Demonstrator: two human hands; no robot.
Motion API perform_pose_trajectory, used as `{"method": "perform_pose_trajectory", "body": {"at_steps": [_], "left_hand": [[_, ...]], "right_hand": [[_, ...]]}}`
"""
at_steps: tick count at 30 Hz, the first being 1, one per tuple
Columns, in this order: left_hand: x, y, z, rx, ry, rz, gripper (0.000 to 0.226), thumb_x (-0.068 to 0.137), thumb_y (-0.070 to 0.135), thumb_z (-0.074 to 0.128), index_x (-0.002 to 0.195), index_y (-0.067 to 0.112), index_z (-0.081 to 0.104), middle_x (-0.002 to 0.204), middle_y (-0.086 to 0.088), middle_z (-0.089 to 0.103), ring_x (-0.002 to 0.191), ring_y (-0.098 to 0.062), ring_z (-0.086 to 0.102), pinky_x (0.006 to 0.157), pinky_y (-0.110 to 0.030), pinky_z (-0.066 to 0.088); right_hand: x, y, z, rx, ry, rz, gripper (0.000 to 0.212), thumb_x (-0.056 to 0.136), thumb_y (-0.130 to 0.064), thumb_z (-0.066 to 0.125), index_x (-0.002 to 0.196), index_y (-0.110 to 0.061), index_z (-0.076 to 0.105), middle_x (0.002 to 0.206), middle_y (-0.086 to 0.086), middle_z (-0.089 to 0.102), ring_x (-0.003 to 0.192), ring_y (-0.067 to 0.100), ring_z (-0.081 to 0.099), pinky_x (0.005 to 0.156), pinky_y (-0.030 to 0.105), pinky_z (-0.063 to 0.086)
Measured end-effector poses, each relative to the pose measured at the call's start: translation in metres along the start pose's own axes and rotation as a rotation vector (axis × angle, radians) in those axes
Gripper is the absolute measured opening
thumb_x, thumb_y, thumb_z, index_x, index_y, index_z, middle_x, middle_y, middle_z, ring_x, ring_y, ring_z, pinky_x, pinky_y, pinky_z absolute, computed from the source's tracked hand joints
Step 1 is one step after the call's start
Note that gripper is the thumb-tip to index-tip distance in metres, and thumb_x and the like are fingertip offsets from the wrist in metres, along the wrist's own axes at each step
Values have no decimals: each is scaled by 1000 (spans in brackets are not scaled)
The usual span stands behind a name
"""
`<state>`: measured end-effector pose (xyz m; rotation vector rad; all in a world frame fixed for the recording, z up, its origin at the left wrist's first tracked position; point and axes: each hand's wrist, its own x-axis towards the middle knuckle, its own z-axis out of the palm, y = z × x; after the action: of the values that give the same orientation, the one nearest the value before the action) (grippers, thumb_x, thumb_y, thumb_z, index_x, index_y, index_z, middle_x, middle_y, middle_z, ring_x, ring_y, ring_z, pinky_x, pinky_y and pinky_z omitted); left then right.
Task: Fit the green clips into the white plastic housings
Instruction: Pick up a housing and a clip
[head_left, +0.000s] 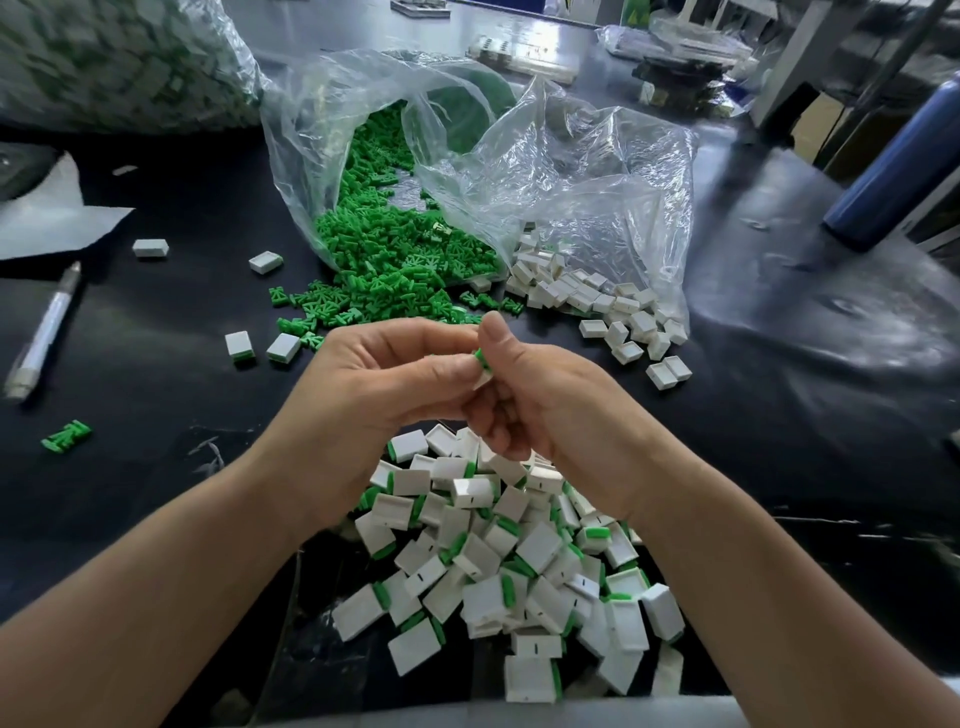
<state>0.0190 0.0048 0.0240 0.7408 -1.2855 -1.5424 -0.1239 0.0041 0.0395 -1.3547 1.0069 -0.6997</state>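
Black glossy worktable (156, 322) fills the frame, and at its centre the left hand (374, 384) and right hand (540, 405), fingers curled, pinch together a small green plastic clip (481, 358) and white plastic housing (483, 378), likely light, stiff, slick, best held by flat sides

Open tabletop (156, 374) left; green clips (384, 260) ahead

Small-parts assembly workshop. Black bench (156, 312) strewn with bulk stock: clear bag (571, 171) spilling green clips (384, 249), loose white housings (582, 296), heap of fitted pieces (509, 561), another full bag (114, 57) far left.
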Motion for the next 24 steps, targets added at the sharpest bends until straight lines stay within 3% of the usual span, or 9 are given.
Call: {"method": "perform_pose_trajectory", "body": {"at_steps": [5, 10, 14, 16, 18, 24], "left_hand": [[2, -1, -3, 0, 73, -49, 20, 69, 7, 58, 82, -3, 69, 73, -26, 64, 66, -37, 63, 71, -37, 53], [1, -1, -2, 4, 92, -44, 21, 68, 5, 58, 81, 0, 73, 68, -21, 65, 59, -31, 61, 63, -31, 54], [0, 0, 1, 35, 74, -24, 20, 69, 6, 57, 80, 4, 74, 62, -17, 66, 53, -25, 61, 58, -27, 53], [-1, 0, 3, 21, 58, -21, 20, 69, 5, 57, 78, 4, 74, 65, -18, 68, 54, -26, 64, 58, -25, 54], [0, -1, 3, -3, 71, -28, 19, 68, 4, 58, 77, 1, 73, 70, -19, 69, 56, -28, 66, 58, -26, 55], [-1, -1, 5, -58, 104, -34, 21, 66, 0, 55, 68, 6, 75, 84, -13, 73, 63, -28, 69, 60, -26, 55]], "right_hand": [[1, 1, -3, -52, 4, 3, 52, 71, -56, 36, 78, -8, 54, 56, -5, 48, 49, 6, 40, 50, 22, 29], [0, -1, -1, -101, 17, -7, 49, 74, -55, 32, 73, -11, 53, 58, -4, 49, 49, 6, 42, 50, 20, 31], [-3, -2, 1, -159, 23, 7, 50, 89, -48, 28, 64, -12, 52, 56, -4, 50, 48, 7, 42, 48, 17, 34], [-3, -1, 0, -174, 31, 5, 55, 94, -42, 28, 76, -1, 59, 56, -4, 46, 47, 5, 39, 48, 15, 33], [-1, 2, 1, -223, 50, -6, 58, 96, -39, 27, 104, 11, 57, 58, -5, 42, 49, 4, 36, 50, 14, 32], [2, 3, 5, -366, 120, -55, 49, 98, -37, 27, 119, -5, 58, 64, -16, 40, 60, 3, 41, 59, 17, 28]]}}
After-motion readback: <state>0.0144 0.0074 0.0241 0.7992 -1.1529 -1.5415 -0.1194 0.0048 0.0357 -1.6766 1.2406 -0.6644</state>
